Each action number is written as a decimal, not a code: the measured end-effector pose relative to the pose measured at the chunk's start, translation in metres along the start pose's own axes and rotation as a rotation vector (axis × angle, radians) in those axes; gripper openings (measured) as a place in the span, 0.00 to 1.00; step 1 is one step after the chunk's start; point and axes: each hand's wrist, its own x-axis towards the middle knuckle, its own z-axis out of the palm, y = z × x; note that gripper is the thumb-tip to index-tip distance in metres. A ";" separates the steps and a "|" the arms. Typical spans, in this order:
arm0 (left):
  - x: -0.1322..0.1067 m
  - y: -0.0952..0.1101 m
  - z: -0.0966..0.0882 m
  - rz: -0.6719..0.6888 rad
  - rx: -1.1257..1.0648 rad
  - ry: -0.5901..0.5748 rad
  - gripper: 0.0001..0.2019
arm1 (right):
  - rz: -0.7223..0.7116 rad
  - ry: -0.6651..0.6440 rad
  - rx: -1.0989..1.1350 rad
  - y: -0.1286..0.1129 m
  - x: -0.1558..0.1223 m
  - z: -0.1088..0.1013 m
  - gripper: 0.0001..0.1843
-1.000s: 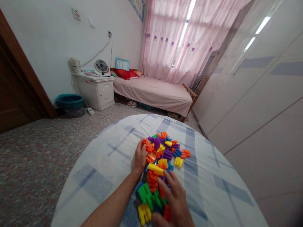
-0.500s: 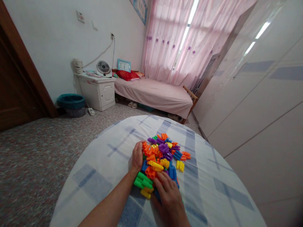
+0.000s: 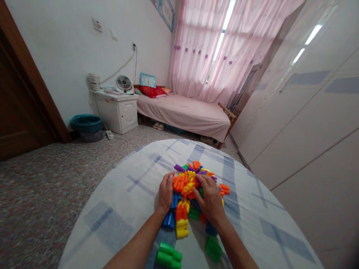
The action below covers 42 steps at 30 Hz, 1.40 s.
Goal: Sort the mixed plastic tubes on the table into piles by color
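Observation:
A heap of plastic building blocks [image 3: 181, 182] made of joined bullet-shaped tubes lies on the table, in orange, yellow, purple, blue and green. My left hand [image 3: 166, 192] rests on edge along the heap's left side, fingers extended and touching the orange blocks. On the other side, my right hand [image 3: 209, 196] curves over the blocks with its fingers apart; some pieces are hidden under it. Between my forearms lie a yellow block [image 3: 182, 228] and a blue block [image 3: 168, 220]. Closer to me are a green block [image 3: 169, 256] and a darker green block [image 3: 213, 248].
The round table [image 3: 112, 209] has a white and blue checked cloth. Beyond it stand a pink-covered bed [image 3: 185, 112], a white cabinet [image 3: 117, 116] with a fan [image 3: 124, 84], and a teal-lined bin [image 3: 87, 125]. A white wardrobe [image 3: 303, 130] runs along the right.
My right hand has moved forward, up the right side of the heap. Blocks near me have shifted and spread, with green ones now closer to me. My left hand stays at the left side.

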 end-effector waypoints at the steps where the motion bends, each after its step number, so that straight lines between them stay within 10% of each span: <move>1: 0.000 0.000 0.000 0.001 0.002 0.004 0.19 | 0.000 -0.010 0.007 0.003 0.006 -0.002 0.22; 7: -0.001 0.000 -0.001 0.002 0.044 0.064 0.19 | 0.217 0.031 0.142 0.057 0.054 -0.004 0.24; 14: -0.002 -0.006 -0.002 -0.022 0.065 0.020 0.20 | 0.417 -0.266 0.287 0.116 0.094 0.027 0.30; 25: -0.003 -0.011 0.000 -0.033 0.085 -0.042 0.22 | 0.210 -0.559 0.448 0.074 0.095 0.017 0.24; 35: -0.001 -0.007 -0.001 0.004 0.093 -0.056 0.21 | -0.037 -0.436 0.281 -0.007 0.014 -0.037 0.22; 42: 0.001 -0.016 -0.001 0.037 0.094 -0.077 0.21 | 0.249 -0.098 0.174 0.059 -0.013 -0.045 0.22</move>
